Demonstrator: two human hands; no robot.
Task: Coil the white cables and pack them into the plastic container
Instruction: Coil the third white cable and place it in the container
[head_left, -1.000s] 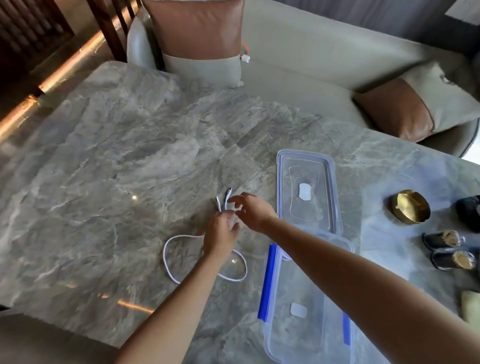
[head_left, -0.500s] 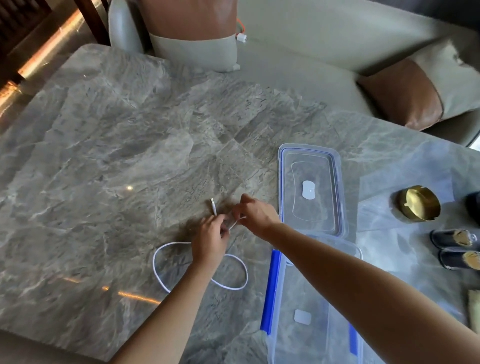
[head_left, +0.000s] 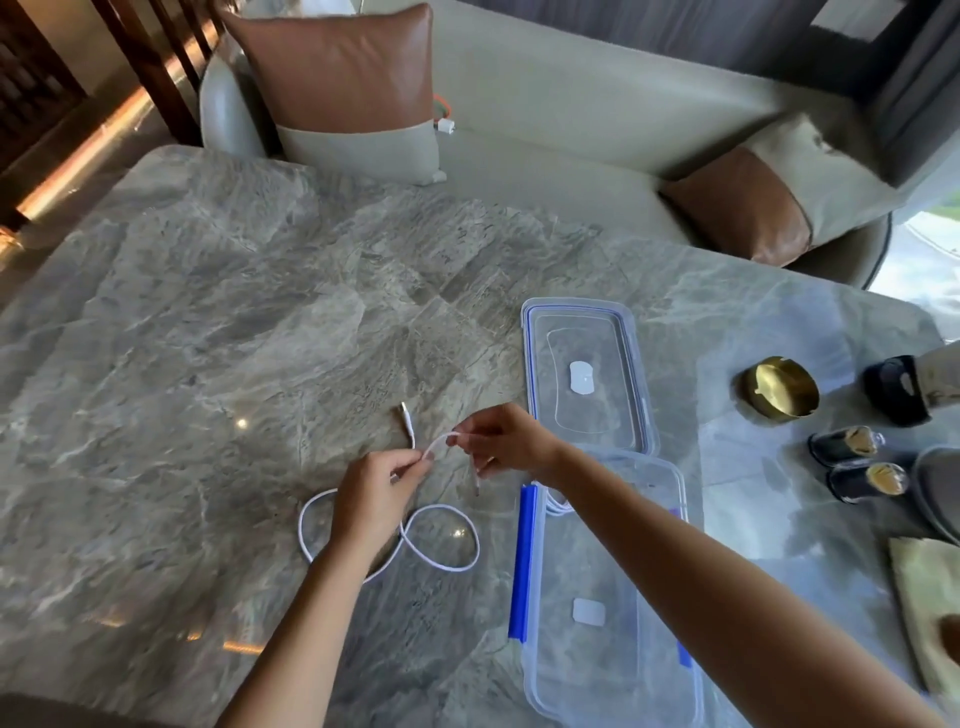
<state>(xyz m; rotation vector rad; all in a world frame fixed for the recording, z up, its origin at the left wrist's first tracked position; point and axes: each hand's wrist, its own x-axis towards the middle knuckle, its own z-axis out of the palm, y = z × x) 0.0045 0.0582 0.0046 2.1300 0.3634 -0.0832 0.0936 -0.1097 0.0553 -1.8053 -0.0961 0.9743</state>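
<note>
Head view, two hands, left hand (head_left: 375, 499) and right hand (head_left: 503, 441), each grip pinching one white cable (head_left: 441, 564), one container (head_left: 608, 597).

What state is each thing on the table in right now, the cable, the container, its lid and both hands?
White cable: partly looped on the marble table, a short stretch pinched between both hands.
Left hand: closed on the cable.
Right hand: closed on the cable.
Plastic container: open, with a white cable loop at its far end.
Lid: off, lying flat beyond the container.
</note>
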